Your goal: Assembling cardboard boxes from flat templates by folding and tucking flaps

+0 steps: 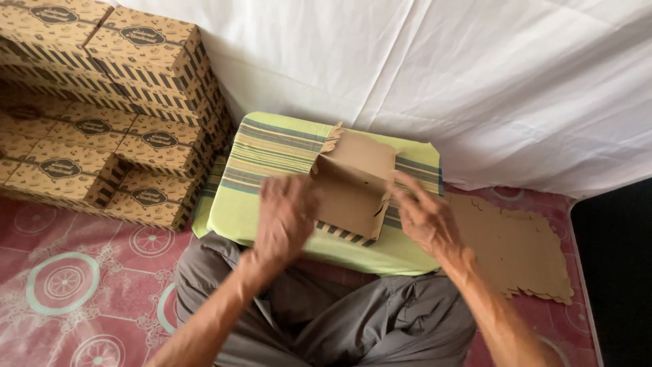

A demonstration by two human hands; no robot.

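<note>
On the green striped cushion (272,204), in the head view, a half-folded brown cardboard box (354,183) is standing between the person's two hands, nearer the cushion's far right corner than its left edge. The left hand (285,219) is pressing against the box's left side, its fingers curled round the near left corner; motion is blurring it, so how tight the grip is cannot be told. The right hand (426,219) is resting at the box's right side with fingers spread and partly open, the fingertips (402,182) touching the right flap. One panel of the box is rising upright at the back, and a dark striped print is showing along its near bottom edge.

The cushion is lying across the person's lap, over grey trousers (353,319). A pile of flat cardboard blanks (516,245) is lying just beside the cushion's right edge, on a red patterned mat (75,272). Stacks of finished printed boxes (102,122) are standing by the cushion's left edge. A white sheet (441,75) is hanging behind.
</note>
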